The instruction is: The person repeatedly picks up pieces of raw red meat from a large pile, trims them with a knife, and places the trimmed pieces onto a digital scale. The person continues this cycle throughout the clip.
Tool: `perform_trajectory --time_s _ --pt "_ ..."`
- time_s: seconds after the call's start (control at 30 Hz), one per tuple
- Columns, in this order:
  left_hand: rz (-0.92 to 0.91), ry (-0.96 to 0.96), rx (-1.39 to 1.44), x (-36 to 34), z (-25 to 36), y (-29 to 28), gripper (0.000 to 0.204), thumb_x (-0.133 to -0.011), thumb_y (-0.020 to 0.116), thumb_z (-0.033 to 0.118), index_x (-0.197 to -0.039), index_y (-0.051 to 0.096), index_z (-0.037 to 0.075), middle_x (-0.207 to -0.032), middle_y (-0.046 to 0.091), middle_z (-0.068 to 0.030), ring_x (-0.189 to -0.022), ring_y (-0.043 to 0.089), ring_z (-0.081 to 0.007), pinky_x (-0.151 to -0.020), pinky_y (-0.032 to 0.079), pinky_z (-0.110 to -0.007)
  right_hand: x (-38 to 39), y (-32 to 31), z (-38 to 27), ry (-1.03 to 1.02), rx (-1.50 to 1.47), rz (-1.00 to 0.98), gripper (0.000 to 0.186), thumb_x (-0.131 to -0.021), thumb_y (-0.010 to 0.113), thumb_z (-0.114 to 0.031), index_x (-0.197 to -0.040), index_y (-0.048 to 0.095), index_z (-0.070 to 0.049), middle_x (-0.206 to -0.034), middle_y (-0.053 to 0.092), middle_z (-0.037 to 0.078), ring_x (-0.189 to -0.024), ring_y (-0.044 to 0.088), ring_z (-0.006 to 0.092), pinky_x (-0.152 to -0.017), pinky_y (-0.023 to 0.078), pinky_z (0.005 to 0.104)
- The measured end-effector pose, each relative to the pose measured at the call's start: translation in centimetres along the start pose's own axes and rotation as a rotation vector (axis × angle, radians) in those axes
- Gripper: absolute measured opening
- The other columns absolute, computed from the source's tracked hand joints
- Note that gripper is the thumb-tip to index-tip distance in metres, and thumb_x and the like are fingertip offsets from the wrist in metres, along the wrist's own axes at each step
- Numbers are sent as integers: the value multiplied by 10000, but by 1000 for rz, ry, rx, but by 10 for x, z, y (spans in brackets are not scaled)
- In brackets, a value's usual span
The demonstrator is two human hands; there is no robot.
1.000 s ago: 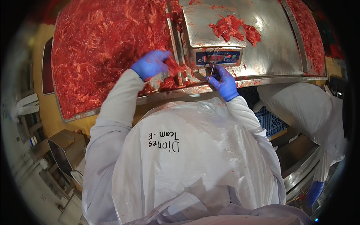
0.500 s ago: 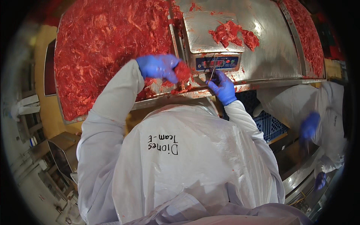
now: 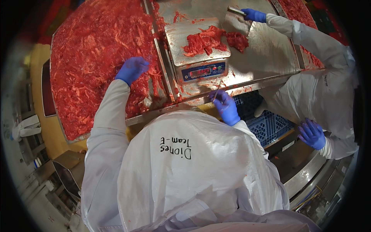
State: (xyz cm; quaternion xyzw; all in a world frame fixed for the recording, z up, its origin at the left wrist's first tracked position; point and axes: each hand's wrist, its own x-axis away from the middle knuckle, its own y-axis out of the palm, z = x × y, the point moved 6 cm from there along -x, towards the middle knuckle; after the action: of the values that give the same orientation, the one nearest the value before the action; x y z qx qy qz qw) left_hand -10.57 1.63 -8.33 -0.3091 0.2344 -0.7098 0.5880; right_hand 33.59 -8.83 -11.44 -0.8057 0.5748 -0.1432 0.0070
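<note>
My left hand (image 3: 132, 70), in a blue glove, is over the wide bed of red meat trimmings (image 3: 92, 65) on the left. Its fingers are loosely bent, and I see nothing in them. In its blue glove, my right hand (image 3: 227, 109) is just off the table's front edge, closed on a thin rod-like tool (image 3: 217, 89) that points up; its exact kind is unclear. Beyond that hand stands a steel bench scale (image 3: 179, 54) with a lit display. Meat pieces (image 3: 205, 41) lie on its pan, and another meat piece (image 3: 237, 41) sits at its right edge.
A co-worker's gloved hand (image 3: 254, 15) holds a flat metal blade at the back right; their other hand (image 3: 312, 134) hangs lower right. A metal divider (image 3: 160, 50) separates meat from scale. Blue crates (image 3: 268, 127) stand below the table. More meat (image 3: 297, 15) lies far right.
The piece of meat has left my left hand, which moved left over the trimmings. Meat on the scale looks larger. My right hand drew back slightly. The co-worker's arm came in over the table.
</note>
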Motion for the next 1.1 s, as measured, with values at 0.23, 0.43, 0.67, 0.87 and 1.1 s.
perform_trajectory --time_s 0.23,0.43,0.67,0.87,1.1 --pt "306 462 -37 -11 180 35 232 -900 749 157 -1087 752 20 -1103 711 -152 -1098 677 -347 -970 551 -415 -69 5 -138 -8 -348 13 323 -996 741 -137 -1272 676 19 -1037 709 35 -940 658 119 -891 546 294" --pt "129 441 -360 -18 169 71 173 -869 744 153 -1012 755 57 -1079 721 -135 -1070 677 -348 -963 554 -445 -107 -4 -87 172 -266 -209 337 -980 764 -223 -1214 697 10 -969 728 62 -870 699 157 -849 562 311" --pt "263 555 -240 -13 173 55 222 -888 727 158 -1073 757 41 -1146 730 -149 -1105 684 -346 -1006 551 -448 -65 -6 -88 193 -252 -523 456 -1029 689 -414 -1234 681 -7 -983 710 63 -900 693 167 -865 558 324" --pt "165 589 -297 -7 166 65 257 -895 714 150 -1127 738 43 -1187 713 -147 -1133 667 -346 -1026 543 -449 -109 4 -87 311 -344 -443 243 -1005 713 -165 -1172 721 12 -966 730 69 -857 694 144 -809 563 270" --pt "86 506 -405 9 152 69 230 -888 669 82 -1106 738 71 -1158 701 -135 -1117 658 -339 -987 554 -440 -109 14 -104 334 -439 -436 319 -1004 738 -230 -1215 711 8 -910 714 41 -785 672 128 -741 555 273"
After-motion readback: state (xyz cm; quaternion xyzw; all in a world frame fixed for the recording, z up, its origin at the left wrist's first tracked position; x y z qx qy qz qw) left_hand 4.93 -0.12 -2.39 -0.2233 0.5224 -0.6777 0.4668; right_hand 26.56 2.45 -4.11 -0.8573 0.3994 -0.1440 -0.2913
